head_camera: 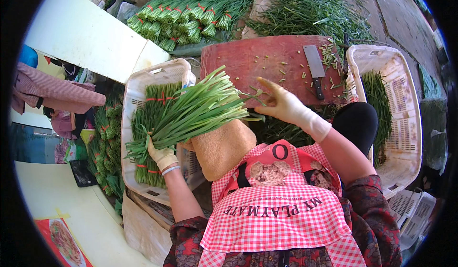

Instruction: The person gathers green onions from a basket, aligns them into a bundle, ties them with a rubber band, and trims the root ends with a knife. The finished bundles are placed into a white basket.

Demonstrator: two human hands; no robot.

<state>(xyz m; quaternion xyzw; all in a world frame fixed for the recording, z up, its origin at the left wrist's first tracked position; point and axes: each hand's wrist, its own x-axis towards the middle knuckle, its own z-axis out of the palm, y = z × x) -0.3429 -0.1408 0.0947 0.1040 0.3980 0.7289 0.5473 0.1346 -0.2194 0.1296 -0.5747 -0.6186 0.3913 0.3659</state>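
In a thin pale glove, my left hand [161, 156] grips a loose bunch of garlic chives [200, 106] near its leafy end. The bunch slants up to the right, its pale cut stems towards the red board. My right hand [290, 109], gloved too, hovers just right of those stem ends with its fingers apart. A few stray blades [254, 96] stick out between the bunch and these fingers. Under the bunch, a white plastic crate [182, 68] holds chive bundles [154, 97] tied with red bands. A tan cloth [222, 152] covers my leg.
A cleaver [314, 64] and cut stem bits [330, 57] lie on the red board [236, 57]. Tied bundles [179, 20] are stacked behind, beside a loose chive heap [311, 13]. On the right, another white crate [400, 124] holds chives [375, 106].
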